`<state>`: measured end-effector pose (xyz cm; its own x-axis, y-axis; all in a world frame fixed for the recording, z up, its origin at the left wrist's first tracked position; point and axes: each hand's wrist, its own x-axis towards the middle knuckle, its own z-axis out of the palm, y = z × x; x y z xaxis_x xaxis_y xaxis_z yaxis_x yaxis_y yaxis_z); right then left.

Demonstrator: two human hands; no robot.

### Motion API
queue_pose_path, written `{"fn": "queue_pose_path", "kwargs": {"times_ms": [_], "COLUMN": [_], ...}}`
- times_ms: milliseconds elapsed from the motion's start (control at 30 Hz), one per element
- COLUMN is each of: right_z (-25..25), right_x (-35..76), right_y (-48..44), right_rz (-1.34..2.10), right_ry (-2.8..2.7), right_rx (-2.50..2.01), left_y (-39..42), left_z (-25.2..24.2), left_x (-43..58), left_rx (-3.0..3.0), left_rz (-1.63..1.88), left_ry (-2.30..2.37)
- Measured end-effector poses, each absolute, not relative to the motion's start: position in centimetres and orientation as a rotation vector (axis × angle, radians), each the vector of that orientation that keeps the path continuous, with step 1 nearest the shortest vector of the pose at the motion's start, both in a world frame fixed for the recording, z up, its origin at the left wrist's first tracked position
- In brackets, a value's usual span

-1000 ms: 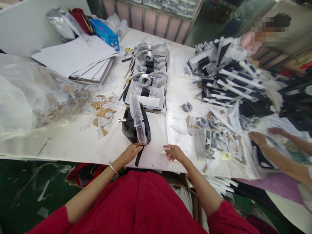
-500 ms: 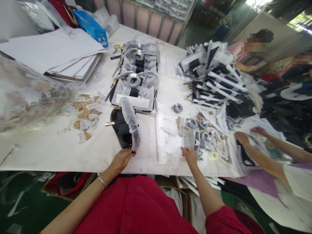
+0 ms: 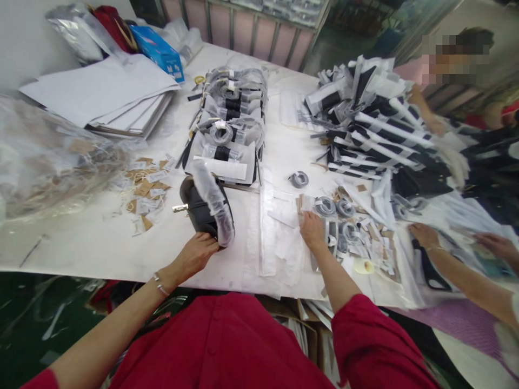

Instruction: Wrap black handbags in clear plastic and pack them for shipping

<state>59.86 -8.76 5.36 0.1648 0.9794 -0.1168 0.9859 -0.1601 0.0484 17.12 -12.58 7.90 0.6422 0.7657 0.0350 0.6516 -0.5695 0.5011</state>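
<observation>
My left hand [image 3: 198, 251] is closed on the near edge of a black handbag [image 3: 203, 208]. The bag stands tilted on the table, its handle [image 3: 214, 202] wrapped in clear plastic and a metal clasp sticking out to the left. My right hand [image 3: 312, 229] is at the small brown cards [image 3: 307, 202], fingers drawn together; what they hold, if anything, is hidden. Just left of it lie thin white sheets [image 3: 286, 232]. Coiled grey straps in plastic [image 3: 325, 206] rest beyond and right of that hand.
A row of packed black bags [image 3: 222, 154] stands behind the handbag. Loose brown tags [image 3: 146, 189] and stacked white boards [image 3: 105, 89] lie left. Wrapped black pieces [image 3: 377, 135] are heaped at right. A co-worker's hand [image 3: 425, 236] works at the right side.
My right hand has moved away from me, from the white sheets to the brown cards. My left hand still holds the handbag, which has tilted and turned slightly. The co-worker's hands have shifted.
</observation>
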Motion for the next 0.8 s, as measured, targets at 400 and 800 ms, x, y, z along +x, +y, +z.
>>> {"fn": "queue_pose_path", "kwargs": {"times_ms": [400,800], "right_z": [9.2,11.9], "right_x": [60.2,55.9], "right_y": [-9.3,-16.8], "right_rz": [-0.173,-1.936], "right_ry": [1.830,1.333], "right_rx": [2.239,3.212], "left_y": [-18.1,-20.0], "left_z": [6.6,7.8], "left_x": [18.9,17.7], "left_rx": [2.037,1.862], "left_rz": [0.284,0.161], "left_ry": [1.561,1.353]}}
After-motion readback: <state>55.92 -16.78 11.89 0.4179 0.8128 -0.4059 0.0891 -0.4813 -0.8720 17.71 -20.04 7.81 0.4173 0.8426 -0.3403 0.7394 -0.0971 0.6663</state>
